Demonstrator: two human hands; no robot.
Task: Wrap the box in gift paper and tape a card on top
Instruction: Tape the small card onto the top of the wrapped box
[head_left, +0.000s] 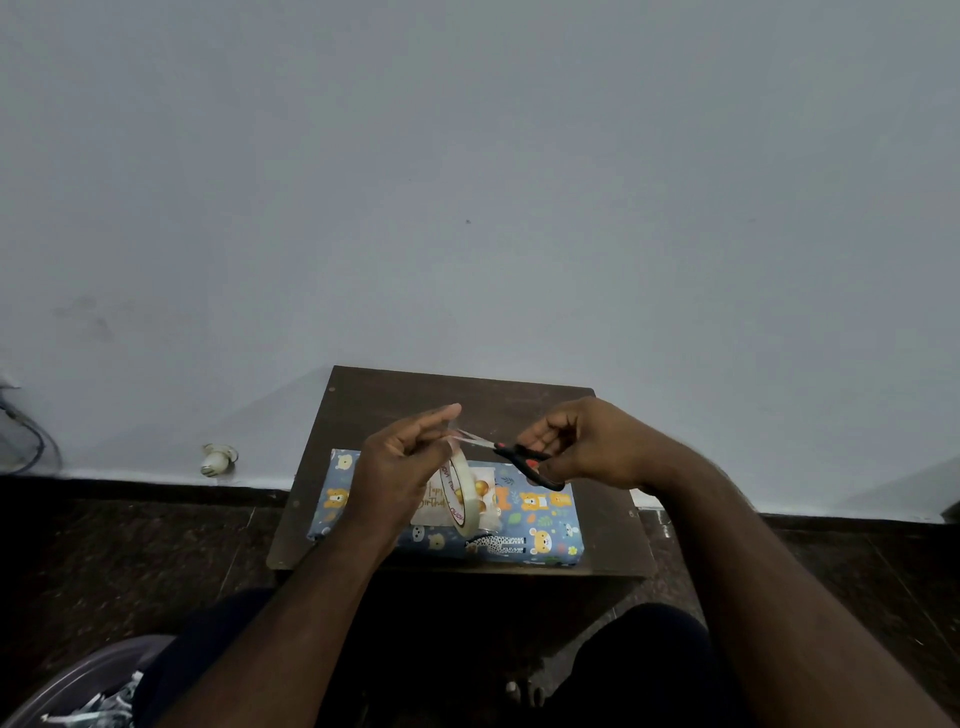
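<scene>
1. Looking down, we see the box (524, 512) already wrapped in blue paper printed with animals, lying flat on a small dark table (519, 405) set against the wall (467, 182).
2. Its long axis runs left to right across the table, tilted slightly so the right end sits nearer to us than the left.
3. A card (434, 501) lies on top of the box near its middle; we read "Happy Birthday" in part, with gold balloons printed at its right side.
4. Our left hand (402, 462) hangs above the box with fingers curled, holding the tape roll (460, 493), which stands on edge below the fingers and in front of the card.
5. A strip (470, 438) of clear tape stretches from the left fingertips toward the right.
6. Our right hand (582, 447) grips the scissors (524, 462), fingers curled through the black and red handles; the blades point left and meet the strip.
7. We cannot tell whether the blades are open or closed on the tape.
8. A white plug (218, 460) sits at the foot of the wall, well to the left of the table.
9. Paper scraps (98, 706) lie in a bowl at the lower left.
</scene>
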